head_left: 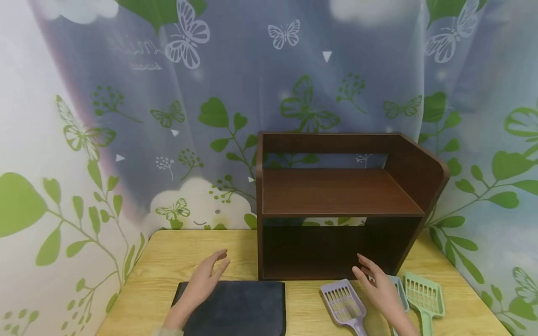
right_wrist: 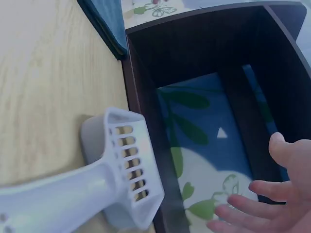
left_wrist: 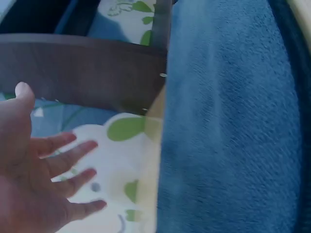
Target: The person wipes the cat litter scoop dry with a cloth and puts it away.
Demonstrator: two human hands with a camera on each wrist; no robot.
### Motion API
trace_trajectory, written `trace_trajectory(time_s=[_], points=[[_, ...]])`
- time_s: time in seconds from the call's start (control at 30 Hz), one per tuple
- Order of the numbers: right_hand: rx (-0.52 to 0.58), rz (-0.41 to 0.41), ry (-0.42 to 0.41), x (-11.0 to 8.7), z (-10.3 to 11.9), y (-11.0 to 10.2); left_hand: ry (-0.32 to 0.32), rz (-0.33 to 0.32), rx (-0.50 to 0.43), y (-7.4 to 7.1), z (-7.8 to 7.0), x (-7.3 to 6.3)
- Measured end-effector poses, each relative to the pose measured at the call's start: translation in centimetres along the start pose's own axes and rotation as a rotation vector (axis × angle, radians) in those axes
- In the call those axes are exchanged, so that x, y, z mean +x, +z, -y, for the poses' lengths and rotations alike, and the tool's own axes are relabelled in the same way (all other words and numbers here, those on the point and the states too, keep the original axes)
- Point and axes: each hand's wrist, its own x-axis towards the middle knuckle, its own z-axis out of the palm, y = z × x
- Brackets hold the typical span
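My left hand [head_left: 203, 280] hovers over the left part of a folded dark blue cloth [head_left: 248, 305], fingers extended and holding nothing. In the left wrist view the fingers are spread apart, with the plush blue cloth [left_wrist: 233, 121] to their right. My right hand [head_left: 380, 287] is in the air at the front right of a dark brown two-tier shelf [head_left: 332, 189], empty, its fingers loosely bent. Beside it lies a purple litter scoop [head_left: 342, 301] with a slotted head. A blue scoop [head_left: 401, 294] is partly hidden behind this hand, and a green scoop [head_left: 426, 296] lies farther right.
The shelf stands on a light wooden table [head_left: 189, 247], its open front facing me. The cloth and scoops lie along the table's near side. A curtain [head_left: 235, 70] printed with leaves and butterflies hangs behind and at both sides.
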Motion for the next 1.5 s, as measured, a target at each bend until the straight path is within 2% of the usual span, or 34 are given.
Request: trace_trajectory(time_s=[0.07,0.17,0.3,0.4,0.6,0.73,0.9,1.07,1.13,1.3,1.5], points=[[0.049,0.013,0.04,-0.3,-0.6,-0.2,-0.017,0.007,-0.022,0.2,0.5,0.3],[0.113,0.037,0.11,-0.7,-1.5,-0.3,-0.021,0.014,-0.003,0.5,1.3,0.6],[0.223,0.061,0.205,-1.5,-2.3,-0.3,0.001,0.038,0.036,0.9,2.4,1.0],[0.264,0.093,0.25,-2.3,-2.8,-0.2,0.035,0.066,0.078,1.1,3.2,1.2],[0.276,0.186,0.194,-3.7,-4.1,0.1,0.098,0.137,0.137,0.9,3.7,1.4],[0.291,0.229,0.181,-4.4,-4.8,0.7,0.117,0.153,0.171,0.7,3.9,1.3],[0.193,0.293,0.182,-4.7,-5.4,1.4,0.121,0.169,0.193,0.6,4.2,1.3],[-0.007,0.262,0.266,-4.9,-5.4,2.4,0.096,0.226,0.18,0.3,4.3,1.0],[-0.048,0.256,0.298,-5.0,-5.4,2.7,0.122,0.25,0.182,0.1,4.3,0.9],[-0.057,0.268,0.292,-5.2,-5.3,2.9,0.183,0.265,0.144,-0.2,4.3,0.6],[-0.06,0.256,0.263,-5.2,-5.2,3.3,0.145,0.272,0.064,-0.6,3.9,0.4]])
